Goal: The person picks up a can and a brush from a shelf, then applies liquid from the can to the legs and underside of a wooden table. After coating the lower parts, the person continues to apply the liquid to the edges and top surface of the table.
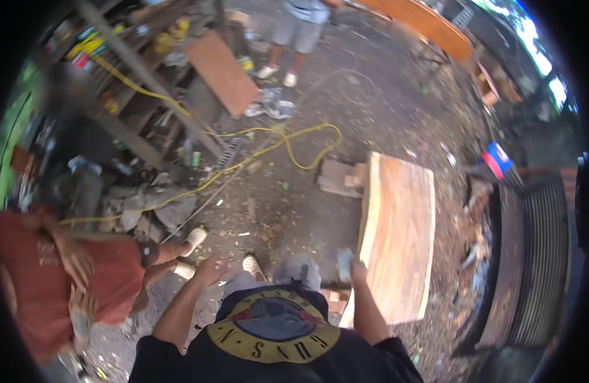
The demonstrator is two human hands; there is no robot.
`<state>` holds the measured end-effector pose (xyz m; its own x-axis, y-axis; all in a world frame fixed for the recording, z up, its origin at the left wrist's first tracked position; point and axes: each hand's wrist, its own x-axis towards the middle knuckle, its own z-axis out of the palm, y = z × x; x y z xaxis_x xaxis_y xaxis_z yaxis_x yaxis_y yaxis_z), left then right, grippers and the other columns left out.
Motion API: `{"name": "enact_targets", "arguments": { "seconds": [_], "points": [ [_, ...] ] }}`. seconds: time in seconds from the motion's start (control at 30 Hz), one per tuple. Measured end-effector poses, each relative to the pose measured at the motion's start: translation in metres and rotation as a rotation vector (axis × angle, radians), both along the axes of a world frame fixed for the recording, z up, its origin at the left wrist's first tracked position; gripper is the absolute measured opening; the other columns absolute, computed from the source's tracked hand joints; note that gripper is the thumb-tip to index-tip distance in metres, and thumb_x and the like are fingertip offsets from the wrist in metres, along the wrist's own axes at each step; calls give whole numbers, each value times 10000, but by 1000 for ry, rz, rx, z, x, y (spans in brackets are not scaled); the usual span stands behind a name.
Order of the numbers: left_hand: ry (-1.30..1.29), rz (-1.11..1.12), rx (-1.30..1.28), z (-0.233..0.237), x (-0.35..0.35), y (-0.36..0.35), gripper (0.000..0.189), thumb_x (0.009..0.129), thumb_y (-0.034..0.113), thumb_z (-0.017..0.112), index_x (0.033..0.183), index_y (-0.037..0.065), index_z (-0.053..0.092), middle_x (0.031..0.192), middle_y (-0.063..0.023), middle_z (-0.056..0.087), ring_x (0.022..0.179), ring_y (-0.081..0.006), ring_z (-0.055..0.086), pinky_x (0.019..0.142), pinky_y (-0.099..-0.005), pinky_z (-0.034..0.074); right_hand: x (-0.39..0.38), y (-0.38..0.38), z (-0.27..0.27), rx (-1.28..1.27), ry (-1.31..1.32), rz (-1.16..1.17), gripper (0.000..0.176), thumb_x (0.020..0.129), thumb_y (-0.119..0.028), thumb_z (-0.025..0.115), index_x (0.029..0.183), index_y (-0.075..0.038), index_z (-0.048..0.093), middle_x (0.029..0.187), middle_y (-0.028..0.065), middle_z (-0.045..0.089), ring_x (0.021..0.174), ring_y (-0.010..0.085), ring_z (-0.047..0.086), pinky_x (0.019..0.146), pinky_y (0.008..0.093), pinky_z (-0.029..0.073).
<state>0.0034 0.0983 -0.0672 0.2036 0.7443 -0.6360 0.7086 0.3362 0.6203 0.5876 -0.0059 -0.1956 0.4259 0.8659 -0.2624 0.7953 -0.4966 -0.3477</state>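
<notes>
My right hand [358, 271] is at the left edge of a thick wooden slab [400, 236], closed on a flat pale blue-grey piece [345, 263] whose kind I cannot make out. The slab has reddish-brown grain and a wavy pale edge, and it lies raised off the ground on supports. My left hand [211, 269] hangs in the air away from the slab, fingers loosely bent and a little apart, with nothing visible in it.
A person in a red shirt [116, 274] stands close at left, and another in grey shorts [305, 29] farther ahead. A yellow cord [262, 152] crosses the dirt ground. Cluttered shelves [141, 76] fill the left; corrugated metal [540, 255] lies at right.
</notes>
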Motion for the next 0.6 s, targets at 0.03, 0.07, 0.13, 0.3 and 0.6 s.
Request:
{"name": "enact_targets", "arguments": {
  "seconds": [0.03,0.07,0.13,0.3,0.6],
  "points": [
    [-69,55,-6,-5,7,8,682,900,465,732,1424,66,556,1323,-198,666,1194,-334,662,997,-413,521,-28,46,37,128,204,-78,208,891,-130,559,1002,-40,711,953,175,721,844,291,683,751,427,542],
    [-83,74,30,-4,17,16,599,938,413,717,1395,52,576,1282,-171,686,1142,-269,681,944,-380,536,-56,91,74,260,408,-149,266,860,-98,552,1062,-26,709,947,158,716,833,244,665,748,381,531],
    [-287,213,-9,-8,31,38,570,961,394,694,1396,45,575,1253,-160,689,1123,-239,675,922,-357,533,-126,158,131,82,628,-153,334,839,-42,564,1140,-35,708,996,84,727,903,158,657,791,336,531],
    [-611,384,24,26,78,130,475,1013,318,659,1389,40,576,1166,-84,683,996,-164,654,907,-316,502,-226,255,189,-50,791,264,413,815,-76,603,1220,-88,679,1049,126,735,1010,256,701,895,363,549],
    [-449,367,371,46,163,308,201,925,202,760,1026,30,741,870,-42,715,803,-122,653,742,-294,528,-186,422,179,-92,991,400,372,841,-95,626,1207,-46,671,1042,110,711,969,230,687,872,364,549]
  ]
}}
